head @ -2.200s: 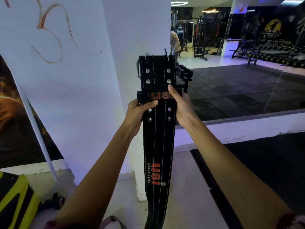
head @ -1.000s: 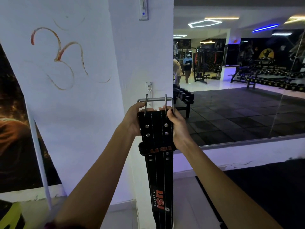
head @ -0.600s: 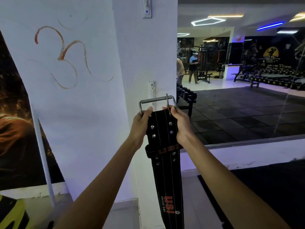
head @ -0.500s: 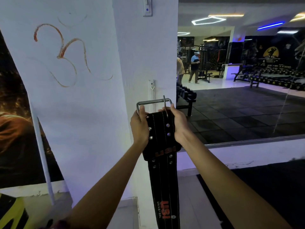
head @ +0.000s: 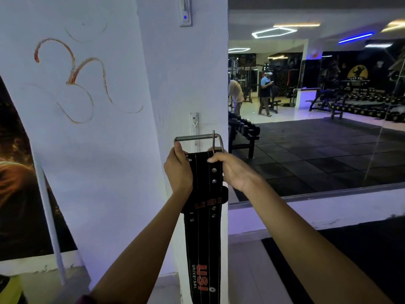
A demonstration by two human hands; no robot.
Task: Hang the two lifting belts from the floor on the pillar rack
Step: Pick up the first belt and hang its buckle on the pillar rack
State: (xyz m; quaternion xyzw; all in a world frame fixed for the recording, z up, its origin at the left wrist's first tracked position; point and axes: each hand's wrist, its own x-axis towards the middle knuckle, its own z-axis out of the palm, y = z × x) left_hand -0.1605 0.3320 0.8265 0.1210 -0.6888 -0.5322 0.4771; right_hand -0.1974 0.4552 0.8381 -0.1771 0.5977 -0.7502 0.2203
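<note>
A black leather lifting belt [head: 202,233] with orange lettering hangs straight down in front of a white pillar [head: 175,84]. Its metal buckle [head: 198,138] points upward, just below and in front of a small white hook rack [head: 194,125] screwed to the pillar. My left hand [head: 178,170] grips the belt's top left edge, thumb at the buckle's corner. My right hand [head: 230,167] holds the top right edge beside the upright prong. Only one belt is in view.
A wall-wide mirror [head: 317,128] to the right reflects a dumbbell rack [head: 241,130], benches and two people [head: 265,93] walking. A white pole [head: 50,216] leans on the left wall. A yellow and black object [head: 8,290] lies at bottom left.
I raised the belt from chest height up toward the hook rack. Both hands slid from the belt's loop up to its buckle end, and the buckle tilted as I shifted it.
</note>
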